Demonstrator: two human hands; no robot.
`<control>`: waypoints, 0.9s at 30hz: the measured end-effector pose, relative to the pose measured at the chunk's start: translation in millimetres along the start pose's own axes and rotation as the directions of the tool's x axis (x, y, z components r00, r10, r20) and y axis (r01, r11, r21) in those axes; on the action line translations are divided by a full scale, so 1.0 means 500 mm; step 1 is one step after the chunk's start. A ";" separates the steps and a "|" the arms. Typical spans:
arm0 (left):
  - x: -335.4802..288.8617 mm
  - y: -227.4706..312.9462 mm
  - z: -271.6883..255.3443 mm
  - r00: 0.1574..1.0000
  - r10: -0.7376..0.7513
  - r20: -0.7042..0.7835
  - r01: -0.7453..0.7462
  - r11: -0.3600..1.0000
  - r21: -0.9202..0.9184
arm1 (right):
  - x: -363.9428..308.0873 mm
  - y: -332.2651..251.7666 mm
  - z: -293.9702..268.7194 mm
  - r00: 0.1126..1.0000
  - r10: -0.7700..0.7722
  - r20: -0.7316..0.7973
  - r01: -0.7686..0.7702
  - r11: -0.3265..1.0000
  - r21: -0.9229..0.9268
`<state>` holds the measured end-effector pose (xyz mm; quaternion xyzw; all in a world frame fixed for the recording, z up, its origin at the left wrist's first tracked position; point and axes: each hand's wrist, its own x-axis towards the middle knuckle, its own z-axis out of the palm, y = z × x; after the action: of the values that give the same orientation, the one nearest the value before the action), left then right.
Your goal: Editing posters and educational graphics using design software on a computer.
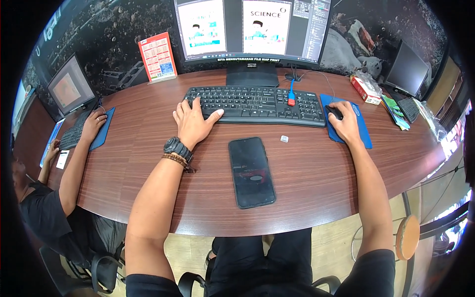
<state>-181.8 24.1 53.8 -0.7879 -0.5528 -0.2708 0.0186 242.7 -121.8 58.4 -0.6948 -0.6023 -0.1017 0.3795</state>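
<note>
My left hand (192,121) rests at the left end of a black keyboard (262,105), fingers spread over its keys and thumb stretched toward the lower row. A dark watch (177,147) and a beaded bracelet circle that wrist. On a blue mouse pad (364,134), my right hand (348,124) is curved over a black computer mouse (335,113). Behind the keyboard stands a large monitor (234,27) with two cover-like page layouts in a design program. A dark smartphone (251,173) lies face up between my forearms.
A small pale cube-like piece (284,139) lies below the keyboard; a blue-and-red plug-like item (291,99) sits on its keys. A red calendar (157,57) stands left of the monitor. Another person's hand (93,124) is at the left workstation. Boxes and a second screen (407,69) stand right.
</note>
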 end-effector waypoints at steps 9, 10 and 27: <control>0.000 -0.014 0.001 1.000 -0.010 -0.006 0.010 0.999 -0.036 | 0.003 -0.006 0.010 0.999 -0.039 0.006 0.038 0.999 0.025; -0.001 -0.013 -0.001 1.000 -0.005 0.002 0.005 0.999 -0.042 | 0.003 -0.004 0.010 0.998 -0.065 0.008 0.065 0.998 0.028; -0.011 -0.005 0.007 0.997 0.052 0.064 -0.040 0.982 -0.182 | -0.002 -0.001 0.002 0.997 -0.052 0.057 0.050 0.998 0.036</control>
<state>-183.7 21.4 47.5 -0.8078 -0.5078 -0.2922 -0.0656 241.9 -121.9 57.4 -0.6752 -0.6323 -0.0808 0.3712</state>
